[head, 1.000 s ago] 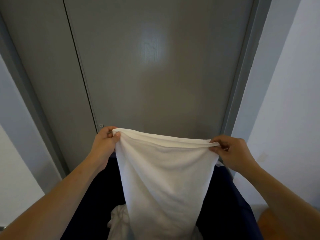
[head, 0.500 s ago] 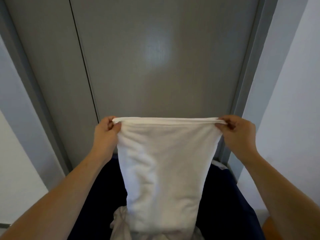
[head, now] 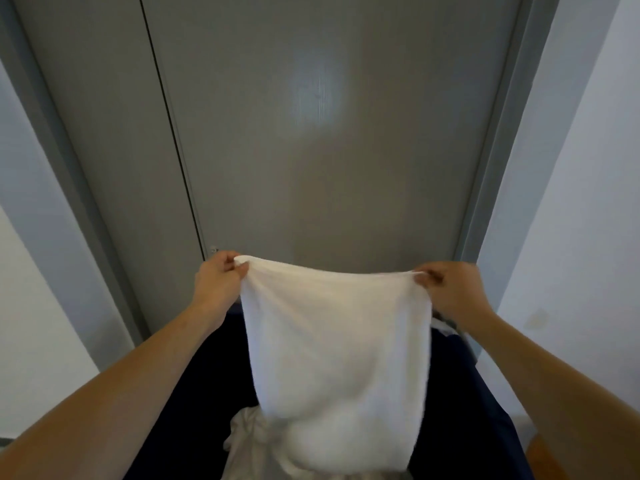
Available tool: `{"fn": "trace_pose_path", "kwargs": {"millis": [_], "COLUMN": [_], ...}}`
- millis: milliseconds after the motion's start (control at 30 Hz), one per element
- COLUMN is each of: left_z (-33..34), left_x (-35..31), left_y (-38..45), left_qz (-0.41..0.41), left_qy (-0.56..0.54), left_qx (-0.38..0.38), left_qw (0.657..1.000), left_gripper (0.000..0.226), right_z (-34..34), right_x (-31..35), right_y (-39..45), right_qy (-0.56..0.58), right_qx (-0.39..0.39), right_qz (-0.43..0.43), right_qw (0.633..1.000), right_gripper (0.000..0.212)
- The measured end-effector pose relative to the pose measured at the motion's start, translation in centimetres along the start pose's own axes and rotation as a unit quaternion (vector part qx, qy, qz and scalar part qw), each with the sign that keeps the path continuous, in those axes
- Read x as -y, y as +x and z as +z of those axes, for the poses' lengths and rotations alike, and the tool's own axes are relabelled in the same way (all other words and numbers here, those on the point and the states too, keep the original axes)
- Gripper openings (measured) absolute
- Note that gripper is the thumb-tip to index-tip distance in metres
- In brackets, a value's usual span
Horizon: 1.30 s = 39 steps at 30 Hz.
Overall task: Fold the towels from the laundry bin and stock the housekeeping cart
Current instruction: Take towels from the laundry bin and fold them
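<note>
Hands, left hand and right hand, pinch the white towel by its top corners above the dark bin.

Dark navy laundry bin, crumpled white linen heaped inside at its bottom

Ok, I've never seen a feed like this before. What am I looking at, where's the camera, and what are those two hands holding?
The camera sits on a person's head, looking forward and down, so there is no machine here, only bare arms. The left hand and right hand each pinch a top corner of a white towel, which hangs stretched between them. Below is a dark laundry bin with more crumpled white cloth inside. Behind stands a grey door.
</note>
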<state>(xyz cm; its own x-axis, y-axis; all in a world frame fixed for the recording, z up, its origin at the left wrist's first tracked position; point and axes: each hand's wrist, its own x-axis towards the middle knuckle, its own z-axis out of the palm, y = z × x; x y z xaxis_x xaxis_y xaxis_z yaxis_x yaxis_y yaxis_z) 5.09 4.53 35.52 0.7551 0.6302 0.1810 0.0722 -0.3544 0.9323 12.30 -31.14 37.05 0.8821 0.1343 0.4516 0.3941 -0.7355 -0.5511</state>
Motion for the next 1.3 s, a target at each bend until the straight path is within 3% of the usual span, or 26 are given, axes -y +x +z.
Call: {"fn": "trace_pose_path", "kwargs": {"millis": [100, 467, 667, 800, 1133, 1300], "left_z": [-0.3, -0.6, 0.3, -0.2, -3.9, -4.7], "left_x": [-1.7, -9.6, -12.1, -14.6, -24.5, -27.2], "left_y": [0.7, 1.2, -1.8, -4.2, -13.2, -18.2], "left_qz": [0.023, 0.060, 0.027, 0.052, 0.204, 0.225], "left_qy": [-0.038, -0.018, -0.071, -0.107, -0.220, -0.256], "left_qx": [-0.053, -0.044, -0.065, -0.067, -0.043, -0.033], "left_qw": [0.998, 0.997, 0.995, 0.991, 0.953, 0.939], "left_gripper": [0.005, 0.010, 0.013, 0.015, 0.007, 0.005], "right_z": [-2.2, -8.3, -10.6, -12.7, -23.5, -30.2], "right_x": [0.5, 1.1, 0.3, 0.6, 5.4, 7.4], "right_y": [1.8, 5.8, 6.6, 5.5, -1.5, -6.6], "right_qy": [0.060, 0.127, 0.228, 0.272, 0.267, 0.261], "right_qx": [-0.063, -0.054, -0.041, -0.038, -0.188, -0.268], "right_qz": [0.008, -0.007, 0.020, 0.051, -0.032, -0.046], "right_qw": [0.996, 0.990, 0.973, 0.960, 0.945, 0.926], "right_gripper": [0.014, 0.011, 0.034, 0.018, 0.014, 0.013]}}
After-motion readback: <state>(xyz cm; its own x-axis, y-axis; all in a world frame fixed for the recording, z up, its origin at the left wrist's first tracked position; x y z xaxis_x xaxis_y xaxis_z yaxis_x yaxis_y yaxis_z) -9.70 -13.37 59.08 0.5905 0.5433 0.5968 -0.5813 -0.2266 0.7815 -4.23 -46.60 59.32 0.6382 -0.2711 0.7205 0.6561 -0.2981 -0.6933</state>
